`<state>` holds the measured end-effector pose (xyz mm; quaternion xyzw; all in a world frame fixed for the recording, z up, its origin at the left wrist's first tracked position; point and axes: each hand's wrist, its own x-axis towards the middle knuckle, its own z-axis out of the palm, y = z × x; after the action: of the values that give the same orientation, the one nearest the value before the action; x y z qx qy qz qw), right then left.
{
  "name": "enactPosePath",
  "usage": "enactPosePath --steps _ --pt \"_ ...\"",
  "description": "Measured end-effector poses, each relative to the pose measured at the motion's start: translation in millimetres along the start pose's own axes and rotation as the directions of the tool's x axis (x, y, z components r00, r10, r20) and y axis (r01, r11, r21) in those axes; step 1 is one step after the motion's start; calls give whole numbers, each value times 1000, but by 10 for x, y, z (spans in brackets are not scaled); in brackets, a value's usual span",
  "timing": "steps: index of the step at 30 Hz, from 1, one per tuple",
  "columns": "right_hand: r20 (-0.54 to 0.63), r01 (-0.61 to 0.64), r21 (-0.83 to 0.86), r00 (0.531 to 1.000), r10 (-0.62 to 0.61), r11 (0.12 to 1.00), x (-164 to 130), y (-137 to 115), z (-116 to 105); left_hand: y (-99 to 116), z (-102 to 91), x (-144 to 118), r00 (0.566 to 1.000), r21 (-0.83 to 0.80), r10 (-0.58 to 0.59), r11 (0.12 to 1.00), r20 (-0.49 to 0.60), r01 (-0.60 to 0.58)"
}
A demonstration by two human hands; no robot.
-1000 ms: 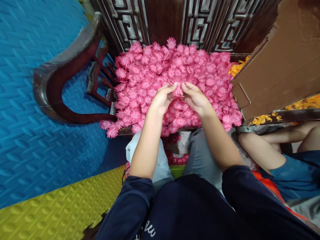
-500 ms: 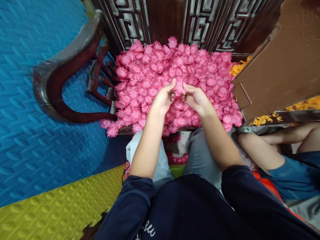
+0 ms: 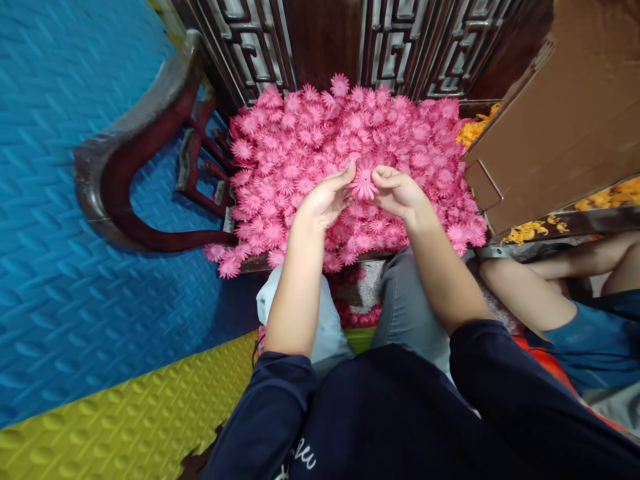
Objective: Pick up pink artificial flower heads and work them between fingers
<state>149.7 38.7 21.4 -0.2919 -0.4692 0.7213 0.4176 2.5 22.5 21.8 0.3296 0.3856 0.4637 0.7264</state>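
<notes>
Between my two hands, above a broad heap of pink artificial flowers [image 3: 280,167], is one pink artificial flower head [image 3: 364,184], its petals spread and its centre facing up. My left hand [image 3: 327,197] is closed at the flower's left side, thumb along the petal edge. On the other side, the thumb and finger of my right hand [image 3: 400,192] pinch its right edge. The fingers under the flower are partly hidden. The heap covers a dark wooden bench seat [image 3: 255,265] in front of my knees.
A curved dark wood armrest [image 3: 107,193] stands at the left over blue matting [image 3: 45,280]. Carved wooden panels [image 3: 325,40] rise behind the heap. At the right, a cardboard sheet [image 3: 550,127] stands by orange flowers [image 3: 527,231], near another person's bent leg [image 3: 530,293].
Both hands have shifted slightly right and down with the flower, which shows more of its petals now. The whole view has turned a little.
</notes>
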Motion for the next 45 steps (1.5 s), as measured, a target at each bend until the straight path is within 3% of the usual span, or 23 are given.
enactPosePath --steps 3,5,10,16,25,26,30,31,33,39,45 --pt "-1 -66 3 998 66 998 -10 -5 -24 -6 -41 -13 999 12 41 999 7 -41" --pt "-47 -108 22 993 109 994 -1 7 -39 -17 -88 5 989 45 126 991 -77 -123" --pt "-150 -191 -40 972 183 981 42 68 -16 -37 -172 58 893 157 317 947 -320 -279" --pt "-162 -47 -181 987 17 982 68 130 95 -25 -198 89 814 237 408 912 -415 -336" --pt "-192 105 -250 969 -156 962 84 173 121 -77 -104 167 816 312 370 918 -444 -246" --pt "-207 128 -267 960 -186 955 84 171 124 -96 -85 184 797 353 409 898 -444 -263" --pt "-238 146 -300 945 -222 943 84 159 96 -138 -46 198 656 586 654 717 -377 -378" --pt "-243 149 -299 943 -227 942 85 155 80 -134 -42 183 655 614 677 684 -335 -393" --pt "-256 163 -301 935 -244 940 87 147 51 -108 -33 142 705 605 663 677 -252 -420" --pt "-260 166 -360 927 -269 918 88 115 15 -16 -14 40 828 411 520 815 -211 -408" --pt "-204 165 -307 951 -234 937 76 102 -22 -13 -47 24 854 344 507 828 -119 -443"
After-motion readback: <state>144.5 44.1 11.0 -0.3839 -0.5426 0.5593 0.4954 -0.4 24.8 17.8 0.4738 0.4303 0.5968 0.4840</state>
